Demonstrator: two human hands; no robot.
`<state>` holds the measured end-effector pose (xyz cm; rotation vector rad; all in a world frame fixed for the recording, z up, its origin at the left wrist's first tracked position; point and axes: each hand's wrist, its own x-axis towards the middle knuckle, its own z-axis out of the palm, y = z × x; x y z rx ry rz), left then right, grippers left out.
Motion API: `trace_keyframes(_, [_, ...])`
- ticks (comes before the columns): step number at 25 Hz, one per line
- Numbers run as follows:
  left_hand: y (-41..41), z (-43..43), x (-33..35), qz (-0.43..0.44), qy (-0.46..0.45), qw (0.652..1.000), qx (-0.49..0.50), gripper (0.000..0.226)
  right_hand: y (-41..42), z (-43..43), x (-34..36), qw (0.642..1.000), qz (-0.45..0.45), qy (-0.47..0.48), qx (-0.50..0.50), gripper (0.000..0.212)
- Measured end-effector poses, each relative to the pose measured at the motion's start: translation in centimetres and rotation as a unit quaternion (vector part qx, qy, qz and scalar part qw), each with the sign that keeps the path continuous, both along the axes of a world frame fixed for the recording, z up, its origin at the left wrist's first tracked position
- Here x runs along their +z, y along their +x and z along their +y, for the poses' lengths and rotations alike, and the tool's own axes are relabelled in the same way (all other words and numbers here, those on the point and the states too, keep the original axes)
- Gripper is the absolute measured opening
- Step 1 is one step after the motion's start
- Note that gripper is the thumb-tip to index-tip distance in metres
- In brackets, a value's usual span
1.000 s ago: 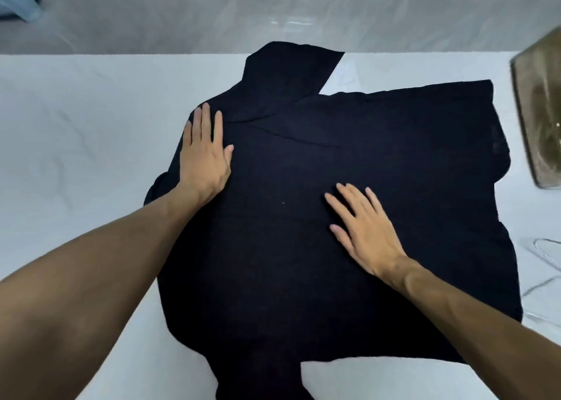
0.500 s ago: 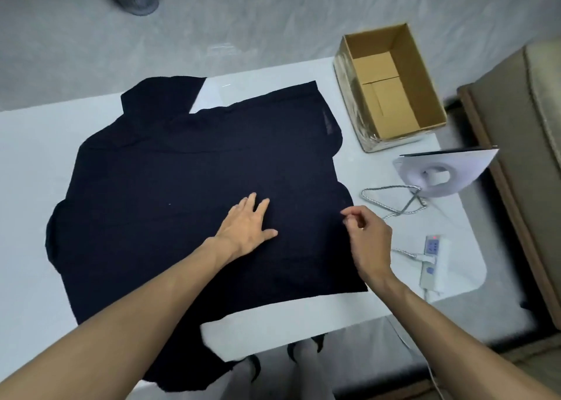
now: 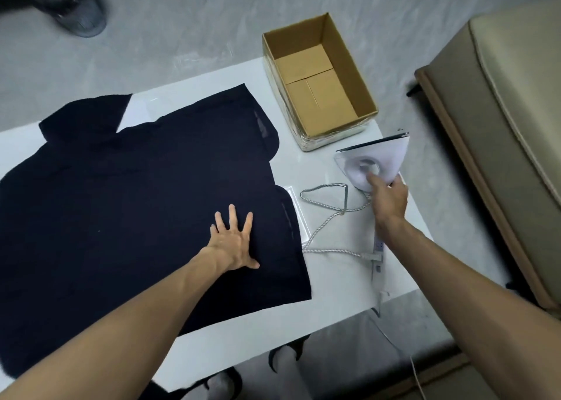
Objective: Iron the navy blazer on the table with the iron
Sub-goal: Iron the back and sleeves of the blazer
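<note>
Pressing the left hand (image 3: pixel 233 241), fingers spread and straight, onto the navy blazer (image 3: pixel 136 202) lying under and left of it on the table (image 3: pixel 334 281). Touching the iron (image 3: pixel 373 162), standing just beyond the right hand (image 3: pixel 390 200), with that hand's fingers; not showing whether actually gripping.

Cannot tell whether the fingers (image 3: pixel 372 181) of the right hand (image 3: pixel 390 200) already close on the iron (image 3: pixel 373 159): blurred there, mostly hidden behind the hand's back. Cannot read the marks on the control box (image 3: pixel 379 244): too small, half covered by the right forearm (image 3: pixel 440 263). Cannot follow the blazer (image 3: pixel 136 202) past the left edge. Only part of the dark bin (image 3: pixel 73 7), cut by the top edge.
</note>
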<state>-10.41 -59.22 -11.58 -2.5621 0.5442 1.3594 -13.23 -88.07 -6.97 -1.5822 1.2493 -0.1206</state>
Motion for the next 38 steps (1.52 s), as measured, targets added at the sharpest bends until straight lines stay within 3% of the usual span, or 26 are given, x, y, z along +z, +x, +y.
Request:
trace_keyframes(2, [-0.3, -0.5, -0.7, -0.007, 0.017, 1.000, -0.014, 0.126, 0.3, -0.6, -0.8, 0.999, -0.002, -0.023, 0.031, 0.027])
trace_keyframes(5, [0.3, -0.2, -0.7, 0.008, 0.007, 1.000, -0.012, 0.118, -0.1, -0.6, -0.4, 0.986, -0.026, -0.135, 0.093, 0.015])
trace_keyframes(10, [1.8, 1.3, 0.9, -0.007, -0.130, 0.982, 0.140, 0.069, -0.5, 1.8, 4.3, 0.941, -0.078, -0.250, 0.214, 0.029])
trace_keyframes(14, [2.5, 5.4, 3.4, -0.076, -0.247, 0.893, 0.369, 0.039, 2.1, 6.4, 9.1, 0.871, -0.118, -0.327, 0.347, 0.017])
trace_keyframes(17, [2.7, 10.8, 5.4, -0.127, -0.264, 0.837, 0.462, 0.028, 6.2, 12.2, 11.5, 0.809, -0.111, -0.378, 0.437, 0.026])
trace_keyframes(22, [2.6, 26.2, 6.3, -0.259, -0.199, 0.802, 0.500, 0.038, 12.1, 28.2, 11.0, 0.727, -0.095, -0.341, 0.589, 0.030])
trace_keyframes(26, [3.4, 38.1, 4.3, -0.339, -0.186, 0.756, 0.529, 0.038, 14.5, 40.3, 7.0, 0.700, -0.055, -0.311, 0.641, 0.029])
trace_keyframes(30, [5.7, 46.8, -0.3, -0.373, -0.205, 0.758, 0.495, 0.026, 16.0, 52.7, 2.6, 0.651, -0.035, -0.291, 0.700, 0.033])
trace_keyframes(32, [6.7, 48.8, -2.6, -0.377, -0.224, 0.734, 0.519, 0.034, 16.5, 57.4, 1.1, 0.643, -0.037, -0.256, 0.721, 0.048])
trace_keyframes(35, [6.5, 50.0, -5.9, -0.358, -0.255, 0.726, 0.529, 0.044, 16.4, 62.8, -0.8, 0.647, -0.003, -0.203, 0.735, 0.055])
trace_keyframes(38, [6.2, 50.2, -7.6, -0.378, -0.290, 0.680, 0.557, 0.043, 15.3, 65.4, -2.4, 0.639, 0.005, -0.210, 0.740, 0.057])
